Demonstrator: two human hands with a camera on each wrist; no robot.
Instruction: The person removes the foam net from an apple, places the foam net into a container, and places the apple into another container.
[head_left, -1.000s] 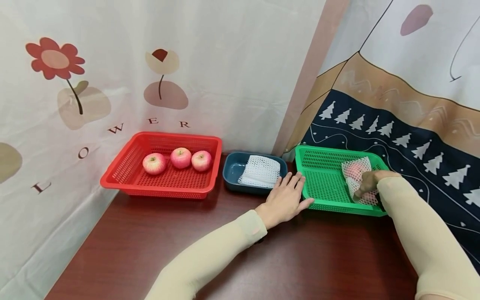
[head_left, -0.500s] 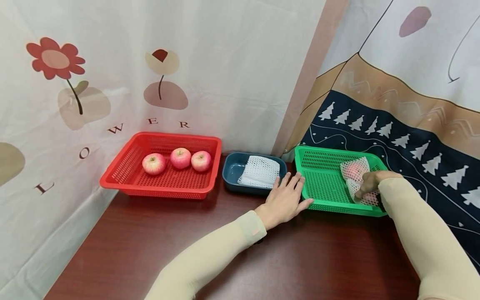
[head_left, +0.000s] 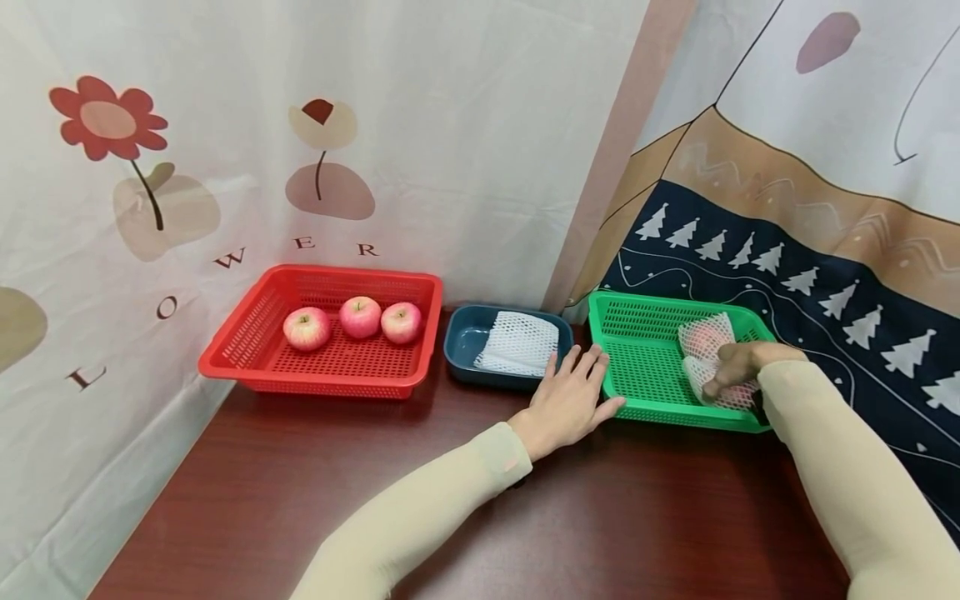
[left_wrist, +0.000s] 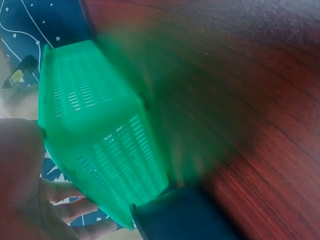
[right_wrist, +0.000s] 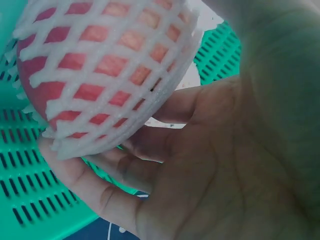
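My right hand (head_left: 733, 367) reaches into the right side of the green basket (head_left: 626, 358). Its fingers curl round an apple (right_wrist: 95, 75) in a white foam net, pink and red through the mesh. Just behind it in the basket lies a second netted apple (head_left: 707, 337). My left hand (head_left: 566, 406) is spread flat, fingers extended, at the basket's near left corner, its fingertips overlapping the blue tray's right end in the head view. In the left wrist view, its fingers (left_wrist: 75, 207) show beside the basket's wall.
The dark blue tray (head_left: 467, 342) between the baskets contains white foam nets (head_left: 517, 343). At the left, a red basket (head_left: 255, 375) holds three bare apples (head_left: 360, 317). Everything stands on a dark red-brown table (head_left: 300, 483), with printed curtains (head_left: 465, 150) close behind.
The right hand and its netted apple have shifted slightly left within the basket, and the two netted apples look more distinct. The left hand stays in place.
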